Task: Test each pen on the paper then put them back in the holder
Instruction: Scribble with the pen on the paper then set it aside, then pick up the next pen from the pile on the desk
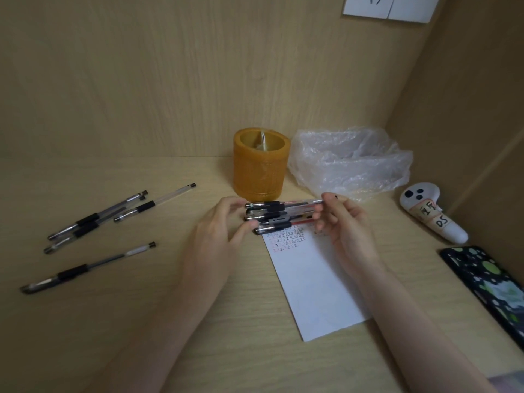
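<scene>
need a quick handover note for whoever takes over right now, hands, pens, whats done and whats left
Left hand and right hand hold one bundle of pens level between them, each gripping an end, above the top of the paper.
The holder stands just behind the bundle; no pens stick out of it.
Four more pens lie loose on the desk to the left.
Done: the top of the paper carries rows of red and dark test marks.
Left: the bundle goes into the holder. Whether the four loose pens were tested cannot be told; check them, then put them in too.
</scene>
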Action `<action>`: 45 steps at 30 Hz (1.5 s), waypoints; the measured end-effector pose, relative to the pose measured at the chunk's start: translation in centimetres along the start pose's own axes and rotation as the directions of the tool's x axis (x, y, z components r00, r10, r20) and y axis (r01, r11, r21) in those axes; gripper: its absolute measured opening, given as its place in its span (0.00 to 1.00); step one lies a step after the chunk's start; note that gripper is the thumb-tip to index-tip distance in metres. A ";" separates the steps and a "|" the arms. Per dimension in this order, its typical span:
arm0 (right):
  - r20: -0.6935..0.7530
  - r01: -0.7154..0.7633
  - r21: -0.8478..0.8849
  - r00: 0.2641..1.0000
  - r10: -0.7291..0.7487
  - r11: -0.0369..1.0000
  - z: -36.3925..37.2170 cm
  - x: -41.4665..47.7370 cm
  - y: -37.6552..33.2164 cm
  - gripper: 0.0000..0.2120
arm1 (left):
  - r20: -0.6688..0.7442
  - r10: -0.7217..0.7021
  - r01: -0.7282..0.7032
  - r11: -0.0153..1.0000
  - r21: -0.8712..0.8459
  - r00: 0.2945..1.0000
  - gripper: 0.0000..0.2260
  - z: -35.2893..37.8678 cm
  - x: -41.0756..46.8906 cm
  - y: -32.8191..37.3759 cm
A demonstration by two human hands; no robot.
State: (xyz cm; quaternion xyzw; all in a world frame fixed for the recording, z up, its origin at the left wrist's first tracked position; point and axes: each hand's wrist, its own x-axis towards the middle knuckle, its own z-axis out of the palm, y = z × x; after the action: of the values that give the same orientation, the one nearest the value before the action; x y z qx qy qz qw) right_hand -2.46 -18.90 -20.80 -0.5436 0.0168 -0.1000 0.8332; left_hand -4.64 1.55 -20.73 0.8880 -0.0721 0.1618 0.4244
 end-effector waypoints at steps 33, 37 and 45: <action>0.157 -0.027 -0.174 0.986 0.055 0.984 0.6 -0.7 0.9 0.10 | 0.080 -0.353 0.341 0.930 0.139 0.932 0.09 -7.0 0.2 -4.9; 0.174 -0.025 -0.178 0.983 0.056 0.984 0.6 -0.7 1.0 0.09 | 0.174 -0.325 0.286 0.934 0.213 0.930 0.15 -9.2 0.0 -5.0; 0.332 -0.013 -0.255 0.938 0.101 0.967 1.7 -1.5 1.1 0.09 | 0.231 -0.302 0.233 0.930 0.284 0.925 0.17 -11.1 -1.4 -6.5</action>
State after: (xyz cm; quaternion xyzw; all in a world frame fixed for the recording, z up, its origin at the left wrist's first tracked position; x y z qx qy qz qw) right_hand -3.54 -16.69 -21.20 -0.6523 -0.1001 0.0234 0.7509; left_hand -6.76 14.24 -19.49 0.9496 0.0144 -0.0132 0.3128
